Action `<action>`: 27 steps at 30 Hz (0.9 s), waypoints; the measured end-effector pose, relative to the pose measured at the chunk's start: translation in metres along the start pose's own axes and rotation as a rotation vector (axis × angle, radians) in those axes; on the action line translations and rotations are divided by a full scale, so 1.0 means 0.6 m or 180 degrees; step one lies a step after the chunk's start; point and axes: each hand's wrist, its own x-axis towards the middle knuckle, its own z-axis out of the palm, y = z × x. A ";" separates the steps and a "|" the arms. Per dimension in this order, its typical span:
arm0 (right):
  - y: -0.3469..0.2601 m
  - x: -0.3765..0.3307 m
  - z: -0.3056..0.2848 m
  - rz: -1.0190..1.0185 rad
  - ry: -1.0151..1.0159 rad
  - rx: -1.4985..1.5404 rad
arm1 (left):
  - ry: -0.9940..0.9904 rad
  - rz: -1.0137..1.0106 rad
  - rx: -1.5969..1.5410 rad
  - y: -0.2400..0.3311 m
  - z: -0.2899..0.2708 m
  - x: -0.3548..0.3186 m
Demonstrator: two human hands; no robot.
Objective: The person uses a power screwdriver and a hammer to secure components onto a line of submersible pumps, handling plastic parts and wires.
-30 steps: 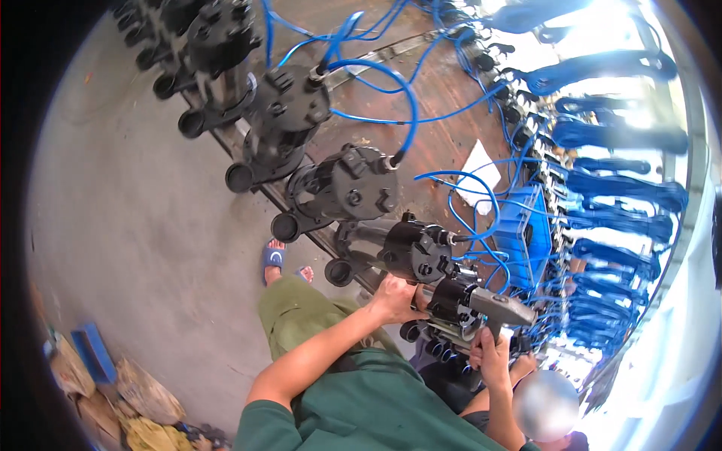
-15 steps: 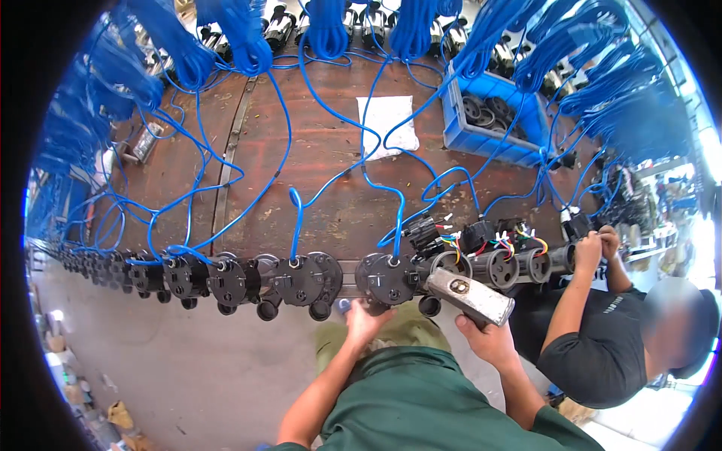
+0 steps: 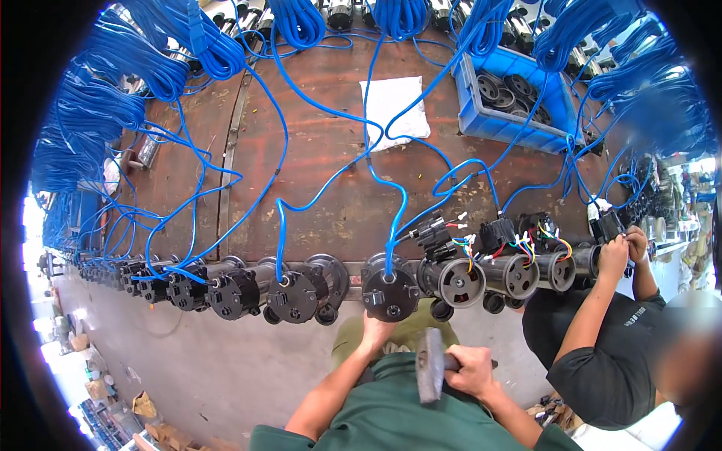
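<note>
My right hand (image 3: 475,370) is closed around the handle of a hammer, whose worn grey metal head (image 3: 429,366) hangs in front of my green shirt. My left hand (image 3: 377,328) reaches under a motor housing (image 3: 390,292) at the table's near edge, its fingers mostly hidden by the round black end cap. A blue cable (image 3: 401,197) enters that cap from above. Just right of it lies an open motor housing (image 3: 461,283), its end uncovered, with a black end cap (image 3: 434,238) and coloured wires above it.
More capped housings (image 3: 235,295) line the edge leftward. Blue cable coils (image 3: 402,16) hang along the far side. A blue crate (image 3: 519,128) of dark round parts and a white packet (image 3: 396,113) lie on the brown table (image 3: 323,225). At right, a co-worker (image 3: 602,353) handles another unit.
The hammer has moved left and toward my body, away from the open housing it was over. My left hand stays under the capped housing. The whole view has shifted a little.
</note>
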 end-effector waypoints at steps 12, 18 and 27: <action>0.014 0.006 0.033 0.0241 0.0151 -0.0155 | -0.1148 -0.1534 -0.1345 0.050 -0.079 -0.005; 0.006 -0.008 0.044 0.0370 0.0249 -0.0189 | -0.1010 -0.1837 -0.1628 0.071 -0.094 -0.014; -0.001 0.043 0.060 0.0026 0.0262 -0.0679 | -0.0504 -0.0161 0.0486 0.014 -0.037 0.015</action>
